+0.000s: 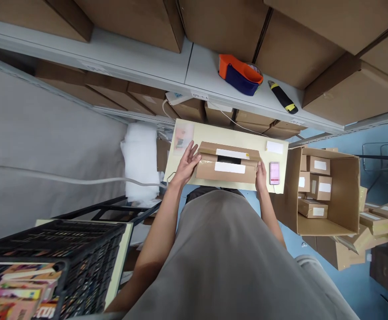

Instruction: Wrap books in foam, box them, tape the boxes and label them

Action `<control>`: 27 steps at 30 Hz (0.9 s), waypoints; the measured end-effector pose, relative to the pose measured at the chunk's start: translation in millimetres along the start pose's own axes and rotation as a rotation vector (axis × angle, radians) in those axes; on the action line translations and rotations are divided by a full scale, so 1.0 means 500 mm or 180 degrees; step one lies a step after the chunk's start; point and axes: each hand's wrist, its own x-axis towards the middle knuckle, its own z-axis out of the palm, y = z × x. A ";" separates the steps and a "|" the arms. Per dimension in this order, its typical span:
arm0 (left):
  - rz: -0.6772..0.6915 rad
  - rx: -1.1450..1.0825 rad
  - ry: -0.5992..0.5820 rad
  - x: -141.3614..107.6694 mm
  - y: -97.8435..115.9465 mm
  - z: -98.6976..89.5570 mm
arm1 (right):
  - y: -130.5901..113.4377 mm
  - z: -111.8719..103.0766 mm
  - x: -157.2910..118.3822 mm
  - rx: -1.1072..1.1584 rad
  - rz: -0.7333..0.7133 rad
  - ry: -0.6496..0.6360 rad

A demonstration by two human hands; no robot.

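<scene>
A long brown cardboard box (225, 174) is in front of me over the narrow cream tabletop (187, 133). Its top flaps are nearly closed, with a dark gap between them at the middle and a white label on either side of the gap. My left hand (188, 164) holds the left end, thumb on the flap edge and fingers stretched along the side. At the right end, my right hand (261, 175) grips the box, its fingers partly hidden behind the cardboard. A pink-screened phone (274, 173) lies just right of that hand.
Above the table, a shelf (200, 66) bears large cartons, an orange-and-blue tape dispenser (240, 74) and a utility knife (283, 97). An open carton (345, 191) with several labelled boxes stands at right. A black crate (90, 262) is at lower left, near white wrapping (141, 160).
</scene>
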 end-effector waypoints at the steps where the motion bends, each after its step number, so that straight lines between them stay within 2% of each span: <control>1: 0.0167 0.0213 0.0013 -0.002 0.007 0.001 | -0.020 -0.010 -0.008 -0.0022 -0.0131 0.0173; 3: 0.0416 0.0569 0.0010 -0.005 0.016 0.008 | -0.057 -0.019 -0.026 -0.0161 -0.0457 0.0409; 5: 0.0600 0.0771 0.0078 -0.008 0.015 0.021 | -0.081 -0.015 -0.043 -0.0546 -0.0825 0.0461; 8: 0.0791 0.1087 0.0288 -0.014 -0.002 0.045 | -0.080 0.010 -0.057 -0.0974 -0.1027 0.0690; 11: 0.0835 0.1291 0.0297 -0.015 -0.023 0.058 | -0.057 0.029 -0.058 -0.1010 -0.0902 0.0944; 14: 0.0825 0.1240 0.0105 0.000 -0.033 0.056 | -0.047 0.030 -0.043 -0.1127 -0.0595 0.0832; 17: 0.0848 0.1319 -0.0012 0.037 -0.031 0.052 | -0.061 0.023 -0.006 -0.1336 -0.0393 0.0668; 23: 0.0973 0.1288 -0.0047 0.134 -0.006 0.065 | -0.107 0.015 0.101 -0.1683 -0.0493 0.0660; 25: 0.0975 0.1271 -0.0070 0.146 -0.001 0.066 | -0.114 0.015 0.113 -0.1730 -0.0455 0.0669; 27: 0.0913 0.1266 -0.0097 0.137 -0.002 0.063 | -0.114 0.016 0.101 -0.1784 -0.0393 0.0667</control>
